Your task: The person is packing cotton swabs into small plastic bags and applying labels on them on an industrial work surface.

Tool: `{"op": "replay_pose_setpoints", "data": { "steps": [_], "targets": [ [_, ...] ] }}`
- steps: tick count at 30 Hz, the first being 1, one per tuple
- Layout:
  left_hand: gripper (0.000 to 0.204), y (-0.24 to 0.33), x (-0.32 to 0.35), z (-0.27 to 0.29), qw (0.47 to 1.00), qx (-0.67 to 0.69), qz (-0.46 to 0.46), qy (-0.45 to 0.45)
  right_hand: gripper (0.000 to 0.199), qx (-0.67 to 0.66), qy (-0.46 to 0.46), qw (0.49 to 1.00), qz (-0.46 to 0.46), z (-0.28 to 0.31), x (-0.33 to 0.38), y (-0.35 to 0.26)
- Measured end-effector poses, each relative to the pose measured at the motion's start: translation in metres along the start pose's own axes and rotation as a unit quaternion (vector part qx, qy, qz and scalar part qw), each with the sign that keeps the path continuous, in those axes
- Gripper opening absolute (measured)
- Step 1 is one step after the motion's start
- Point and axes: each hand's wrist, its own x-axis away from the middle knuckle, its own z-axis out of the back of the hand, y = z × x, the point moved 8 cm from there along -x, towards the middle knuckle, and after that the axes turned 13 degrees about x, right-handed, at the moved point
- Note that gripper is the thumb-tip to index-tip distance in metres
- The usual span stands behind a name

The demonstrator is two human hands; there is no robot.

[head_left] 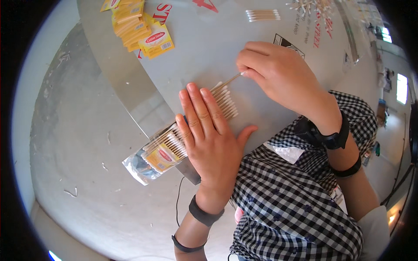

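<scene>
My left hand (209, 130) lies flat, fingers stretched out, across a row of wooden-stemmed cotton swabs (225, 103). The swabs' white tips show beyond its fingers. On the other side of the hand, more swabs and a yellow label card (163, 154) sit inside a clear plastic bag (138, 170), which overhangs the table edge. My palm hides where the bag's mouth meets the row. My right hand (283, 74) pinches the end of a single cotton swab (233, 79). That swab slants down toward the row, its other end at the row's far side.
A stack of yellow label cards (133, 26) lies at the far left of the grey table (191, 52). A small bundle of swabs (263, 15) lies at the back, with a loose pile of swabs (311, 8) farther right. Checked cloth (296, 191) covers my lap against the near edge.
</scene>
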Motion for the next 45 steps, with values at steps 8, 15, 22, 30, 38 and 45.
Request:
{"op": "replay_pose_setpoints", "data": {
  "steps": [8, 15, 22, 30, 38, 45],
  "targets": [
    [0.122, -0.006, 0.004, 0.003, 0.999, -0.032, 0.007, 0.021, 0.013, 0.163, -0.228, 0.960, -0.009, 0.003, 0.060, 0.066],
    [0.119, -0.012, 0.008, -0.002, 0.998, -0.062, 0.002, 0.012, 0.011, 0.270, -0.417, 0.862, -0.103, 0.008, 0.186, 0.142],
    [0.117, -0.005, 0.006, -0.001, 1.000, -0.021, -0.011, 0.007, 0.010, 0.240, -0.419, 0.869, -0.109, -0.031, 0.237, 0.136],
    [0.118, -0.016, 0.010, 0.003, 0.995, -0.094, 0.008, -0.010, 0.004, 0.041, -0.108, 0.988, -0.102, 0.027, 0.056, 0.091],
    [0.118, -0.002, 0.004, 0.000, 0.999, -0.039, 0.000, 0.002, 0.009, 0.057, 0.084, 0.994, -0.039, 0.016, -0.010, 0.091],
    [0.120, -0.007, 0.005, 0.000, 1.000, -0.004, 0.008, -0.010, 0.008, 0.079, 0.078, 0.991, -0.072, 0.011, -0.010, 0.088]
  ]
}}
